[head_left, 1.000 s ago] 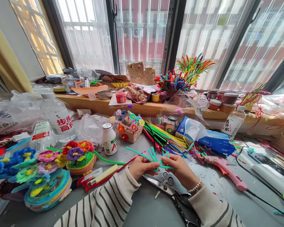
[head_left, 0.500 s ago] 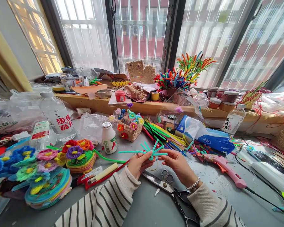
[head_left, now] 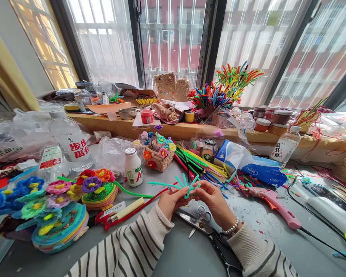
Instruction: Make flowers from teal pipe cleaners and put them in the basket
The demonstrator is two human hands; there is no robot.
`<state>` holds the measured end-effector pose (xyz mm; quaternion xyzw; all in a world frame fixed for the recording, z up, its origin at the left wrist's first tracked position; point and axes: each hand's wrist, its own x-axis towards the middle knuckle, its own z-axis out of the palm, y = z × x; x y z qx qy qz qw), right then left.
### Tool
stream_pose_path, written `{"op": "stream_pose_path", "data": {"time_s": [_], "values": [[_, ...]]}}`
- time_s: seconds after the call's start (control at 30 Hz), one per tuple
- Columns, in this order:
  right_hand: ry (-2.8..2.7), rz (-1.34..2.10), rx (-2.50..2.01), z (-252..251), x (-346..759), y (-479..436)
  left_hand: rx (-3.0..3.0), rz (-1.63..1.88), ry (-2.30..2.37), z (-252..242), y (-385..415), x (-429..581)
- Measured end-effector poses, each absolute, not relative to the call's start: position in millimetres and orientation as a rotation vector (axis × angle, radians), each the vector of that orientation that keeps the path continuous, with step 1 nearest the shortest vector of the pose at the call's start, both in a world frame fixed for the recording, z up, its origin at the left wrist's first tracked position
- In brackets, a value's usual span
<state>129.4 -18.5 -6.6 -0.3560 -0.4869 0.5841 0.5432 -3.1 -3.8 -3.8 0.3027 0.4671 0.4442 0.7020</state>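
A teal pipe-cleaner piece (head_left: 183, 185) with several short spikes and one long stem pointing left is held between both hands, just above the grey table (head_left: 178, 254). My left hand (head_left: 170, 201) pinches it from the left, fingers closed. My right hand (head_left: 215, 200), with a pearl bracelet at the wrist, pinches it from the right. Scissors (head_left: 203, 225) lie on the table directly under the hands.
Finished pipe-cleaner flower coasters (head_left: 57, 227) are piled at the left. A small white bottle (head_left: 133, 167), a flower basket (head_left: 158, 156), a heap of loose pipe cleaners (head_left: 202, 167), a tissue pack (head_left: 262, 174) and a pink glue gun (head_left: 276, 206) ring the hands.
The hands have turned and bunched the teal piece: its spikes, spread flat a second ago, now stand upward between the fingertips. Both hands sit closer together.
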Motion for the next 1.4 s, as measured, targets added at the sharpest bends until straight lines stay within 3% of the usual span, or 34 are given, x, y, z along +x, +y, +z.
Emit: {"op": "stream_pose_path", "data": {"time_s": [0.63, 1.03, 1.4], "values": [[-1.459, 0.752, -1.137, -15, 130, -17, 0.640, 0.982, 0.986, -11, 1, -7], [-1.432, 0.625, -1.145, -13, 126, -23, 0.664, 0.987, 1.002, -10, -1, -4], [-1.776, 0.335, -1.106, -15, 127, -22, 0.662, 0.969, 1.057, -8, -2, -4]]}}
